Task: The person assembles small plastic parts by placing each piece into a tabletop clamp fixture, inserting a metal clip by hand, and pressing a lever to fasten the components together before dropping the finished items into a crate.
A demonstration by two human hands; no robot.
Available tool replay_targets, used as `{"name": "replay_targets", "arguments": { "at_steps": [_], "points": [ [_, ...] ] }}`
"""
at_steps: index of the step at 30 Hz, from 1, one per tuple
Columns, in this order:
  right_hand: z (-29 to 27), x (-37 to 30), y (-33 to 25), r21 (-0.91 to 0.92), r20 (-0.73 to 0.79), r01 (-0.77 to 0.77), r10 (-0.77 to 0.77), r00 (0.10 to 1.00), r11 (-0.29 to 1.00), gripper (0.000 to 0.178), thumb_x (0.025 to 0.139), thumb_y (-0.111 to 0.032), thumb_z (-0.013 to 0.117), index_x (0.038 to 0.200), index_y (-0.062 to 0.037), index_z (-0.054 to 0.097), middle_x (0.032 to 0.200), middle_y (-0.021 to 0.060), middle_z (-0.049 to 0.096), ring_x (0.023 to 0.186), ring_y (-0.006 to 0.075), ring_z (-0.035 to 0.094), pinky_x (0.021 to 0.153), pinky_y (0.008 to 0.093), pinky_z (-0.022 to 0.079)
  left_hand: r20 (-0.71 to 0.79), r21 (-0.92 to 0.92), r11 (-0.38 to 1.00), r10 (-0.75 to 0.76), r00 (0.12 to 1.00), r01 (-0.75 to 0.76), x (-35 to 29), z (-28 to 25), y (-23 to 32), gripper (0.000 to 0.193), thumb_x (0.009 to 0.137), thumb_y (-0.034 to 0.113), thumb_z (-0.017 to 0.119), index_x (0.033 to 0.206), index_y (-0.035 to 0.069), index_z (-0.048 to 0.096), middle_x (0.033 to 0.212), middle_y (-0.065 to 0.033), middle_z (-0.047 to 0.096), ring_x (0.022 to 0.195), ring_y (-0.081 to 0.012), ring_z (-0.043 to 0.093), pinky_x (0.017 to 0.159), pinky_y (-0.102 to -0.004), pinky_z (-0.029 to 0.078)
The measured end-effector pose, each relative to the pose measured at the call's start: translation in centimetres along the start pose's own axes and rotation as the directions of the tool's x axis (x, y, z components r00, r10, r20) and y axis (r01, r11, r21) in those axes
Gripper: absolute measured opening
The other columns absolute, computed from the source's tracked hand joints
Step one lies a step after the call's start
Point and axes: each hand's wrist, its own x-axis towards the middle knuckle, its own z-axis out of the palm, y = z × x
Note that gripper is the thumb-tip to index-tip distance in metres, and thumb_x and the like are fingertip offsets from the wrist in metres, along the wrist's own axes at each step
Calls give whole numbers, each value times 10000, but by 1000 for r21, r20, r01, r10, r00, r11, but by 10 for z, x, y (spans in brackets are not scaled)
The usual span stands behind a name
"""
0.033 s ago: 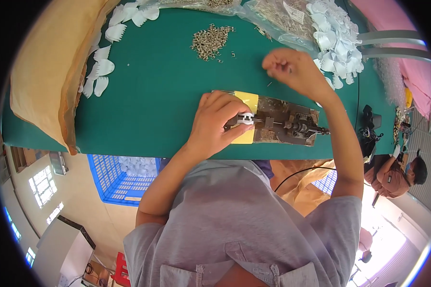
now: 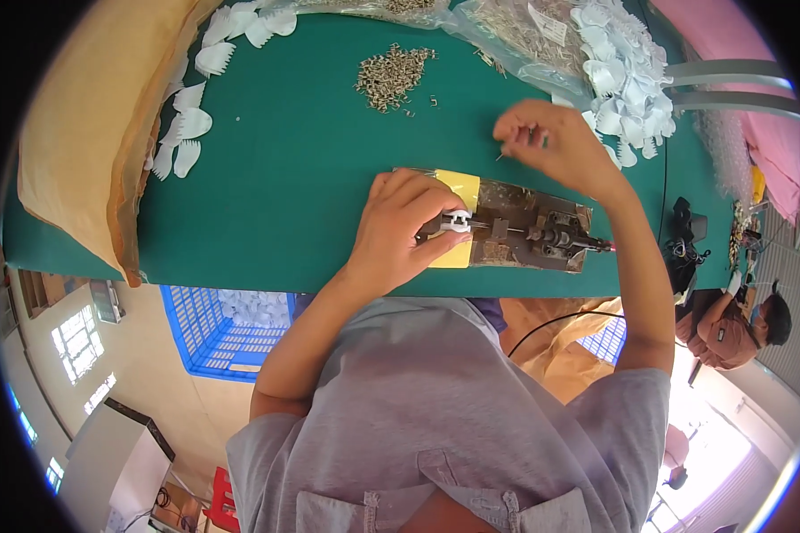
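White plastic piece (image 2: 456, 220) is sitting at the rod of a metal fixture (image 2: 564, 233) on the green table (image 2: 284, 178), the left hand's (image 2: 396, 224) grip closing narrowly around it. This piece is looking only partly worked; the right hand (image 2: 556, 147) is hovering apart, fingers curling, and whether its grip is holding the thin pin (image 2: 500, 157) at its fingertips I cannot tell. Plenty is remaining: small metal clips (image 2: 391, 80) are lying heaped beyond, and white toothed pieces (image 2: 631, 80) are piling up at right. The left hand is partly hiding the fixture, while a brown sack (image 2: 80, 133) is crowding the table's left side.
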Motion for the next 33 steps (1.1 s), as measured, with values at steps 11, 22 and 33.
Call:
{"name": "replay_targets", "arguments": {
  "at_steps": [11, 22, 33],
  "points": [
    [28, -15, 5, -247, -9, 249, -259, 966, 937, 162, 889, -36, 748, 940, -15, 596, 907, 94, 584, 839, 265, 622, 742, 373, 518, 24, -3, 1000, -19, 1000, 19, 1, -1, 0, 278, 808, 222, 874, 1006, 117, 710, 1007, -28, 700, 1009, -258, 616, 939, -401, 414],
    [50, -54, -56, -177, -30, 267, -277, 960, 947, 175, 860, -82, 756, 946, -66, 604, 978, 67, 638, 917, 289, 609, 808, 405, 505, 6, -28, 999, -31, 1000, 31, 1, 0, -1, 300, 772, 206, 872, 1015, 131, 713, 990, -30, 661, 1041, -263, 603, 954, -419, 414],
    [17, -1, -58, 205, 35, -127, 122, 992, 970, 133, 905, -134, 757, 972, -29, 710, 871, 93, 746, 768, 236, 727, 724, 359, 571, 12, 6, 999, -32, 999, 32, 0, -1, 1, 305, 778, 203, 892, 1019, 114, 728, 1012, -31, 700, 1028, -262, 629, 946, -400, 429]
  ]
}}
